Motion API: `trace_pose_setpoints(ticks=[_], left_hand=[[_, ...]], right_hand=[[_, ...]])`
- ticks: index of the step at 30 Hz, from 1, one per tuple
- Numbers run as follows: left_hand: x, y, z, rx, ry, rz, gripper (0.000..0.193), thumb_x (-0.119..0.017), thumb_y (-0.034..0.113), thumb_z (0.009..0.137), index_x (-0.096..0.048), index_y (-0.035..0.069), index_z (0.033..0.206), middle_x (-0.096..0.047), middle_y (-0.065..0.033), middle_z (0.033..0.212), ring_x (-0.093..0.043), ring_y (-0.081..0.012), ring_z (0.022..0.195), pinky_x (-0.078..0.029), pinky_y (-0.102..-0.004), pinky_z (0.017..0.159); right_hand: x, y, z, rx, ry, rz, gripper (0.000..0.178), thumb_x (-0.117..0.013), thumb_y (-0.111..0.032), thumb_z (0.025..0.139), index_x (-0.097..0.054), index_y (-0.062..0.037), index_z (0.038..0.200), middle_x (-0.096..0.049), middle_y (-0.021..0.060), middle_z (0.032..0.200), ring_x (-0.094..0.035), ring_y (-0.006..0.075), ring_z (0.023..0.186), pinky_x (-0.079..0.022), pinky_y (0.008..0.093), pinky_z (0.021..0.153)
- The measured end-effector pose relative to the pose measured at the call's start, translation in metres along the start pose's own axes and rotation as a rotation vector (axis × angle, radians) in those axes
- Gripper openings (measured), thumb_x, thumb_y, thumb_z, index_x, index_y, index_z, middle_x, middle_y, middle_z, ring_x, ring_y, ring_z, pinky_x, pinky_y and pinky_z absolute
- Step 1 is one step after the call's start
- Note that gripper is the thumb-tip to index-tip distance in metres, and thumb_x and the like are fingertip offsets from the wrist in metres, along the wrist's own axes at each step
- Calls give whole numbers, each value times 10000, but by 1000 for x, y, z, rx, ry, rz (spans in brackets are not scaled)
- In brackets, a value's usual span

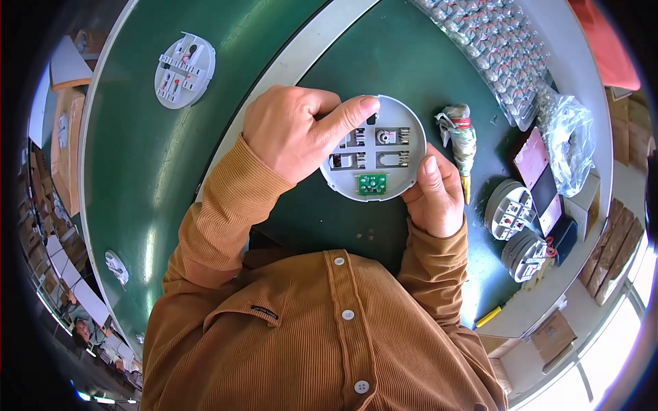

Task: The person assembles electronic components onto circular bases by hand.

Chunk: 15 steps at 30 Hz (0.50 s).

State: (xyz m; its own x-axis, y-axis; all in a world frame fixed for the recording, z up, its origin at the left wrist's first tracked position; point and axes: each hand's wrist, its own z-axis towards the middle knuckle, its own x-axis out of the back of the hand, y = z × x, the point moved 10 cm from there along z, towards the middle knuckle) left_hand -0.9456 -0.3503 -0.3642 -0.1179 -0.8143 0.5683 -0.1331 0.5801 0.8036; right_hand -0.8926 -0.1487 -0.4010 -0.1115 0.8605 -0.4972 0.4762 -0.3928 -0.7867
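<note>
Between my hands, above the green worktop, is a round light-grey plastic housing (370, 164) with its inner side up. It has battery compartments with metal contacts and a small green circuit board (371, 184) at its near edge. My left hand (301, 127) grips the far left rim, its thumb pressed near a small black part (372, 119); its other fingers are mostly hidden. My right hand (436, 192) holds the right lower rim, thumb on top and fingers partly underneath. To the right lies a taped, cloth-wrapped tool with a yellowish tip (465, 147).
Stacked grey housings (510, 209) stand at the right, by pink and dark flat boxes (538, 175) and a clear plastic bag (569, 140). A tray of small wired parts (490, 48) lies far right. Another housing (184, 70) rests on the green strip at left. A yellow-handled tool (489, 316) lies near right.
</note>
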Motion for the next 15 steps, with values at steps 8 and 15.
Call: trace_pose_setpoints(ticks=[8,15], left_hand=[[1,5,-3,-14,17,-24,653,-721,440,1021,-547,-2,572,-397,-19,506,-325,-145,495,-317,-320,483],[4,7,-5,-29,43,60,693,-709,500,1015,-550,9,552,-386,-26,480,-317,-163,468,-313,-344,466]], right_hand=[[15,7,2,25,-130,24,539,-519,-278,1145,-482,123,1503,-676,271,1343,-733,332,1110,-614,424,994],[6,2,1,49,-95,18,529,-502,-279,1154,-487,142,1474,-694,250,1253,-726,281,1016,-608,369,928]])
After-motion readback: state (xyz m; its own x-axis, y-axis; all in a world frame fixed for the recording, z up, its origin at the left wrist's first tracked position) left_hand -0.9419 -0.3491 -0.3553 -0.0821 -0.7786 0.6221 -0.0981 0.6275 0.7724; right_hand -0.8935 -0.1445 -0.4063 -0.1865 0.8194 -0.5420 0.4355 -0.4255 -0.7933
